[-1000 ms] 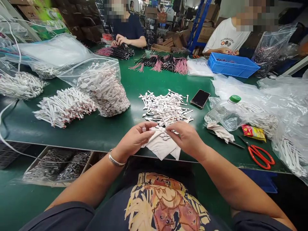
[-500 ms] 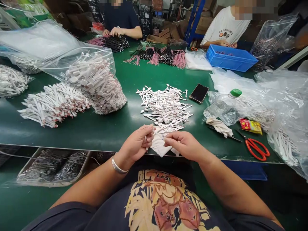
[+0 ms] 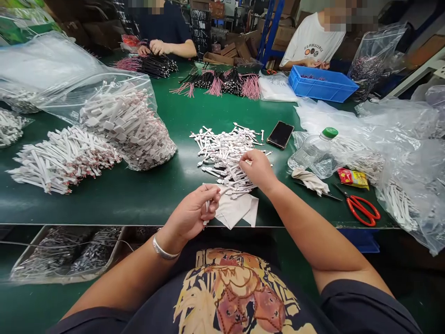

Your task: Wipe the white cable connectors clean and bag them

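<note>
My left hand (image 3: 194, 208) is closed near the table's front edge. White cable pieces stick out of its fist, and another light strip points from its fingertips toward the pile. My right hand (image 3: 257, 169) reaches over the right side of a loose pile of short white cable pieces (image 3: 222, 150) with small block-like ends. Its thumb and forefinger are pinched together at the pile; what they hold, if anything, is too small to make out. A white cloth (image 3: 234, 211) lies under the pile's near end, beside my left hand.
Left are a stack of white cables (image 3: 62, 160) and a full plastic bag (image 3: 128, 125). To the right lie a phone (image 3: 280, 134), a bottle (image 3: 309, 150), red-handled scissors (image 3: 363, 208) and plastic bags (image 3: 410, 162). Two people sit opposite, near a blue bin (image 3: 321, 88).
My right hand has moved away from my left hand, forward onto the pile. My left hand stays closed near the cloth. The whole view has shifted slightly.
</note>
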The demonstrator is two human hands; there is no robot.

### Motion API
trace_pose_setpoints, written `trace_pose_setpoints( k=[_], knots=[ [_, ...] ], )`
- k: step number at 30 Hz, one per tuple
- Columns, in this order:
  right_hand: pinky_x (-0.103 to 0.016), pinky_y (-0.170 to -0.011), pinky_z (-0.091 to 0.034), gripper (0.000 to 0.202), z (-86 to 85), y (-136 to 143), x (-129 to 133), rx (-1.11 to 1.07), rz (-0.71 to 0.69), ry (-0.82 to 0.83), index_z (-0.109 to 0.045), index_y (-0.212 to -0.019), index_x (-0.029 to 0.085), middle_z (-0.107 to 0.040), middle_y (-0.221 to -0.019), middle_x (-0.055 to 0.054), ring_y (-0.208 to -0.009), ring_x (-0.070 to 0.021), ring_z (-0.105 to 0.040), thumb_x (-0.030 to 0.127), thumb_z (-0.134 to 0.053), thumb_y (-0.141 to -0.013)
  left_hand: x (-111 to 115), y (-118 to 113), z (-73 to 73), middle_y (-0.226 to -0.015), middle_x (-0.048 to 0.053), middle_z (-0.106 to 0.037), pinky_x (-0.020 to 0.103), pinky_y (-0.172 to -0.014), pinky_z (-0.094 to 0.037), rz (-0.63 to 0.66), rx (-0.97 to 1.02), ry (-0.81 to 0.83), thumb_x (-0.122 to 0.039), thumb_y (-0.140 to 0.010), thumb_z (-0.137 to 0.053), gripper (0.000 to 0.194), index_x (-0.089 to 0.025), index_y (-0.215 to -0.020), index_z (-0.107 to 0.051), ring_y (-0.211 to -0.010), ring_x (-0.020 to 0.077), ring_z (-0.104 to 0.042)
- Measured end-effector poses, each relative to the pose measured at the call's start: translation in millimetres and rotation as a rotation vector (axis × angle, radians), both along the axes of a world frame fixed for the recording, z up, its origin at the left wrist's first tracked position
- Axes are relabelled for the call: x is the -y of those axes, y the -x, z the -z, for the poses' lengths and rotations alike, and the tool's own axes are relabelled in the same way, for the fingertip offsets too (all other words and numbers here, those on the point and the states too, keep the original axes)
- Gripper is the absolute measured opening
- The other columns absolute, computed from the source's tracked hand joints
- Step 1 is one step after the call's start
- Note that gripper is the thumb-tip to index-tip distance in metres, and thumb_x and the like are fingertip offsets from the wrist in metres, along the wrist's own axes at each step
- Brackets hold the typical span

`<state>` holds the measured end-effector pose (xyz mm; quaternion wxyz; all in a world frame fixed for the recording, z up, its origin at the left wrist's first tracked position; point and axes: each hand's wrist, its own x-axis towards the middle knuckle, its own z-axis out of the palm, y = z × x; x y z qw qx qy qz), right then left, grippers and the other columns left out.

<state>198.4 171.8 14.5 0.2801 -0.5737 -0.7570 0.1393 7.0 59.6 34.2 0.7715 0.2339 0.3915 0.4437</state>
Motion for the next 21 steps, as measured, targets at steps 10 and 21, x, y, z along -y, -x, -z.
trace_pose_setpoints(
  k=[10, 21],
  knots=[
    [-0.035, -0.078, -0.035, 0.02, 7.4, 2.7, 7.8, 0.151, 0.005, 0.057, -0.051, -0.065, 0.02, -0.058, -0.08, -0.006, -0.085, -0.0217, -0.049, 0.028, -0.06, -0.081, -5.1, -2.3, 1.6, -0.066, -0.003, -0.049, 0.013, -0.038, -0.017, -0.035, -0.218, -0.176, -0.032, -0.077, -0.068, 0.022, -0.016, -0.081, -0.054, -0.047, 0.0024, -0.034],
    [-0.032, -0.074, -0.038, 0.012, -33.4, -9.1, 42.9, -0.12, -0.34, -0.068, -0.049, -0.08, 0.02, -0.06, -0.08, -0.003, -0.077, -0.0167, -0.052, 0.026, -0.048, -0.091, -14.2, 9.6, -1.8, -0.091, 0.001, -0.054, 0.018, -0.06, -0.038, 0.046, -0.644, -0.583, -0.033, -0.082, -0.065, 0.043, -0.023, -0.123, -0.054, -0.066, 0.007, -0.045]
  ],
)
